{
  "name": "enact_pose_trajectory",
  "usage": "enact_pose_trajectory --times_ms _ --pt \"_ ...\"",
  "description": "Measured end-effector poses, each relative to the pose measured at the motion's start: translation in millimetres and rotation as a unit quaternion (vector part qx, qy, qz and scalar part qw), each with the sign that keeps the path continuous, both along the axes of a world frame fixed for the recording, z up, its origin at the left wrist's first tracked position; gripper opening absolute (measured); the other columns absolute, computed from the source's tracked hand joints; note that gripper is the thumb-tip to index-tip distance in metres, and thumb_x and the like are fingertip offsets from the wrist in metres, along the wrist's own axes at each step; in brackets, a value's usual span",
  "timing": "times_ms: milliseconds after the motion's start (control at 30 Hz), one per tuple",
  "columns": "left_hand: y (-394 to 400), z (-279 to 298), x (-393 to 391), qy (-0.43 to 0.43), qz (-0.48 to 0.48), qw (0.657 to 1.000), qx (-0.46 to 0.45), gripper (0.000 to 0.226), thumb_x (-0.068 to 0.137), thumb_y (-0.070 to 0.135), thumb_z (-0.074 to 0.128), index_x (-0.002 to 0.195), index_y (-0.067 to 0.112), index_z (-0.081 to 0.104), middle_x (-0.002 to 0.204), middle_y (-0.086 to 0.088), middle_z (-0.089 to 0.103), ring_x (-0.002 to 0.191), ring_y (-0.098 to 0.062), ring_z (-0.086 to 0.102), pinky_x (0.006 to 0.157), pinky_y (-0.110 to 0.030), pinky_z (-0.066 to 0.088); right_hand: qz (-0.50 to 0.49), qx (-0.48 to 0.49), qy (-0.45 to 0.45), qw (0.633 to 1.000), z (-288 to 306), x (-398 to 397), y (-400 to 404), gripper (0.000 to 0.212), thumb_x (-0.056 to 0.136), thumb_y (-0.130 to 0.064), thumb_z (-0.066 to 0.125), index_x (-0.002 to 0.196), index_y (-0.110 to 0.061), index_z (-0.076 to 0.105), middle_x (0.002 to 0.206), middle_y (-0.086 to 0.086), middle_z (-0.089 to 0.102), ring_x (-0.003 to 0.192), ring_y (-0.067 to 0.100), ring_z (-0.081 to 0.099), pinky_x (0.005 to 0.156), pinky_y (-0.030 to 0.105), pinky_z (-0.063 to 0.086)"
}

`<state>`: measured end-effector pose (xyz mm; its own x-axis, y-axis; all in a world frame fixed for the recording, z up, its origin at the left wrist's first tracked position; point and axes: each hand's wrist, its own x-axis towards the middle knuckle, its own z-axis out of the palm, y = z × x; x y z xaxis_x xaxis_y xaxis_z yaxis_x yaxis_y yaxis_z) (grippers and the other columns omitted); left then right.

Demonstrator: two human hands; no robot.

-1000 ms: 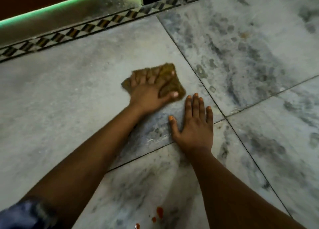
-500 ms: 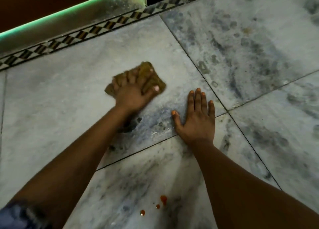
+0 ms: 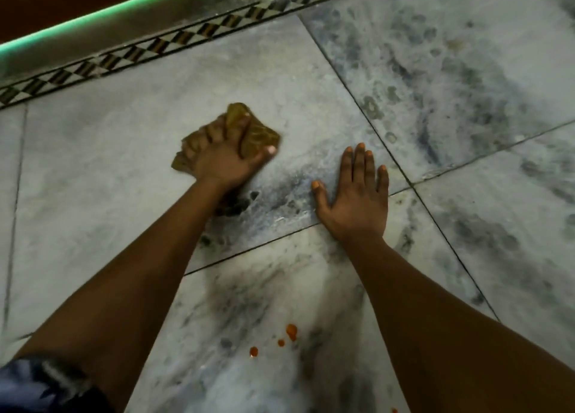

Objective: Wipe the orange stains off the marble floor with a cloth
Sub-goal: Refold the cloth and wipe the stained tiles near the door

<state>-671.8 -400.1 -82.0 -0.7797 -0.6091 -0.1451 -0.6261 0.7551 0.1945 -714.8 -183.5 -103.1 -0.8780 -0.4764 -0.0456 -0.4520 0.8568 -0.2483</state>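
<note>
Your left hand (image 3: 224, 160) is clamped down on the cloth (image 3: 258, 136) mid-frame, right hand (image 3: 354, 201) spread flat beside it, orange stains (image 3: 291, 331) untouched at the bottom.

- Grey-veined marble floor (image 3: 93, 170) in large slabs with dark joints.
- Checkered border strip (image 3: 130, 55) along the far edge.
- Green-lit ledge (image 3: 93, 17) far left, dim light.

Dim indoor light; a green glow runs along the step edge (image 3: 124, 8) at upper left. The marble floor (image 3: 109, 170) gives soft, dull reflections. Edges bend with wide-angle distortion, and the sleeve (image 3: 40, 387) at lower left is blurred
</note>
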Motion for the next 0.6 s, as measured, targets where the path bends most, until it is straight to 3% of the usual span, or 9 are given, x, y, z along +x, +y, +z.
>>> enact_pose_trajectory --times_ms 67,233,367,467,600 --pt "17.4 -1.7 17.9 0.02 -0.028 0.999 -0.03 0.084 0.071 0.083 0.029 0.145 0.043 0.019 0.156 -0.006 0.017 0.139 -0.035 0.021 0.111 -0.055 0.014 0.0 0.005 0.001 1.0 -0.7 0.6 0.0 0.084 0.084 -0.06 0.01 0.15 -0.009 0.0 0.158 0.012 -0.004 0.146 0.023 -0.003 0.116 0.041 -0.007" --pt "56.6 -3.4 41.0 0.092 0.016 0.994 -0.054 0.057 0.088 0.055 0.048 0.14 0.034 0.038 0.146 -0.001 0.04 0.13 -0.029 0.037 0.104 -0.045 0.025 0.006 0.021 -0.005 1.0 2.5 -1.1 0.9 0.078 0.093 -0.058 0.021 0.15 -0.009 -0.001 0.158 0.012 -0.006 0.146 0.024 -0.004 0.116 0.041 -0.007" --pt "57.5 27.3 48.6 0.153 0.06 0.981 0.102 0.051 0.088 0.048 0.056 0.134 0.027 0.048 0.133 -0.004 0.056 0.121 -0.031 0.05 0.102 -0.039 0.035 0.019 0.026 -0.059 0.998 13.5 -6.4 1.9 0.079 0.094 -0.058 0.025 0.15 -0.01 -0.004 0.158 0.01 -0.011 0.145 0.021 -0.01 0.116 0.04 -0.009" --pt "62.4 57.0 74.3 0.262 0.12 0.922 0.259 0.041 0.089 0.037 0.06 0.126 0.021 0.055 0.127 -0.004 0.06 0.117 -0.025 0.055 0.099 -0.033 0.042 0.052 0.08 -0.13 0.987 32.8 -15.8 4.6 0.085 0.091 -0.064 0.026 0.149 -0.012 -0.007 0.157 0.008 -0.015 0.145 0.021 -0.011 0.117 0.042 -0.005" --pt "66.3 75.0 133.6 0.302 0.153 0.875 0.346 0.038 0.084 0.04 0.065 0.119 0.025 0.06 0.12 -0.001 0.064 0.111 -0.02 0.06 0.099 -0.04 0.047 0.074 0.172 -0.136 0.973 51.0 0.2 8.2 0.075 0.094 -0.061 0.018 0.15 -0.015 -0.004 0.158 0.006 -0.012 0.146 0.023 -0.004 0.117 0.046 0.0"
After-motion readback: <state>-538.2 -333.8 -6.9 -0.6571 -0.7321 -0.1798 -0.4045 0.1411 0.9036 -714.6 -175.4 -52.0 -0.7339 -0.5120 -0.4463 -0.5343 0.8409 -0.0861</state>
